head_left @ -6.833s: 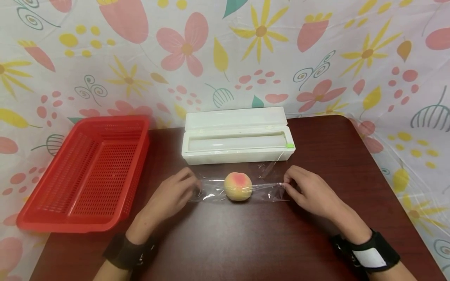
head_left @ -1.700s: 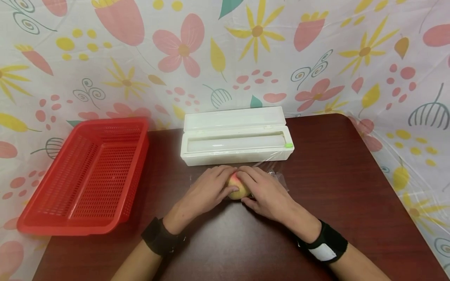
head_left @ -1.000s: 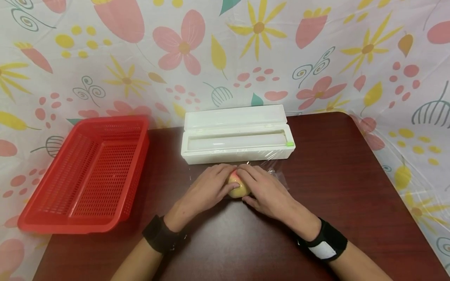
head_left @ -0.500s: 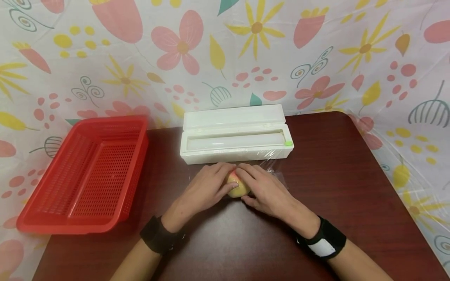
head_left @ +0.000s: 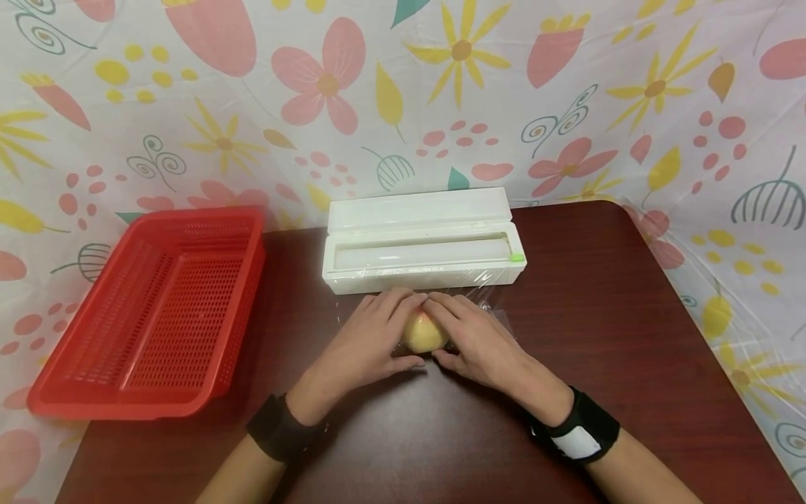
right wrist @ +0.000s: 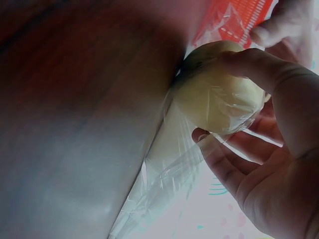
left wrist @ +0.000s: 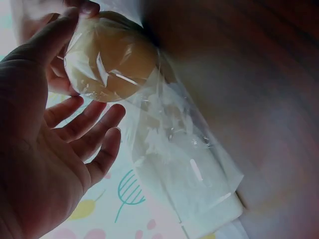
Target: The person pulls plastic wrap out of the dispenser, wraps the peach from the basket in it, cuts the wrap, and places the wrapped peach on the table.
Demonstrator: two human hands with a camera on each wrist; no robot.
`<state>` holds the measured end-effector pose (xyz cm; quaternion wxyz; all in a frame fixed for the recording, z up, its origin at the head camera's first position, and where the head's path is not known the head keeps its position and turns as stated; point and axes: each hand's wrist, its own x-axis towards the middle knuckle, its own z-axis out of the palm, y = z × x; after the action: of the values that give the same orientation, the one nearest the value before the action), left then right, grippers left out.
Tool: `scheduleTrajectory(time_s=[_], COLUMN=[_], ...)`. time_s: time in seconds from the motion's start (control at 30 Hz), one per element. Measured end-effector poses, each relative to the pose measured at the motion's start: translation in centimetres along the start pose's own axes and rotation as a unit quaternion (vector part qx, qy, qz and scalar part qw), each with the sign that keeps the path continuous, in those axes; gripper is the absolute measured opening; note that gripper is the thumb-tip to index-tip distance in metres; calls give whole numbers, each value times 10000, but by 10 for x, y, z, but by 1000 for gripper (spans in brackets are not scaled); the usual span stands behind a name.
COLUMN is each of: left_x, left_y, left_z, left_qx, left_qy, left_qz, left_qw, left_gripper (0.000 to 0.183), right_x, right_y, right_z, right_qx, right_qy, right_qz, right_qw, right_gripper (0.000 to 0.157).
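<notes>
A yellow peach (head_left: 425, 333) with a red blush sits on the table, covered in clear plastic wrap (left wrist: 182, 144) that clings to it in creases. My right hand (head_left: 481, 339) holds the peach from the right; in the right wrist view its thumb lies over the fruit and its fingers bend beneath. At the other side, my left hand (head_left: 371, 339) has its fingertips at the top of the peach, while its thumb stands off the near side. The left wrist view shows the left fingers (left wrist: 102, 149) loosely bent and apart from the fruit's surface.
Behind the hands stands a white wrap box (head_left: 422, 280), lid raised, with a roll (head_left: 422, 253) inside and a green slider (head_left: 517, 257) at its right end. Film runs from the box to the peach. A red plastic basket (head_left: 126, 402) stands at the left on the dark table (head_left: 617, 308).
Both hands have come from the stretched film's ends to the peach, pressing wrap around it. In the last half second my left thumb has come off the peach; my right hand has stayed.
</notes>
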<state>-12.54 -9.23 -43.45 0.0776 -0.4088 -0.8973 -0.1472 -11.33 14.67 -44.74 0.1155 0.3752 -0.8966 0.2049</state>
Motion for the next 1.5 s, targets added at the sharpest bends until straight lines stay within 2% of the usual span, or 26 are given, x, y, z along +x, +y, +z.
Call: scheduleTrajectory(time_s=[0.13,0.33,0.67,0.87,1.17,1.5], left_x=[-1,0,1,1,0,1], left_y=[0,1,0,-1,-2,-5], left_z=[3,4,7,6,7,8], left_qx=[195,318,9,-111,-205,-384], left_qy=[-100,-21,69,166,233,198], left_qz=[-99,-165,-296,-260,-186,-259], left_qw=[9997,9994,9995,9995,9993,9987], left_gripper=[102,95,86,79,76,76], right_x=[0,0,-1,-1,0,-1], right_y=[1,1,2,3,3,5], right_z=[1,1,0,-1,-1,-1], right_qx=[59,98,374,514,790,836], right_qy=[75,95,191,248,27,53], right_qz=[-10,16,55,65,350,340], right_qw=[10000,9999,9991,9984,9963,9959], right_gripper=[80,79,76,76,72,72])
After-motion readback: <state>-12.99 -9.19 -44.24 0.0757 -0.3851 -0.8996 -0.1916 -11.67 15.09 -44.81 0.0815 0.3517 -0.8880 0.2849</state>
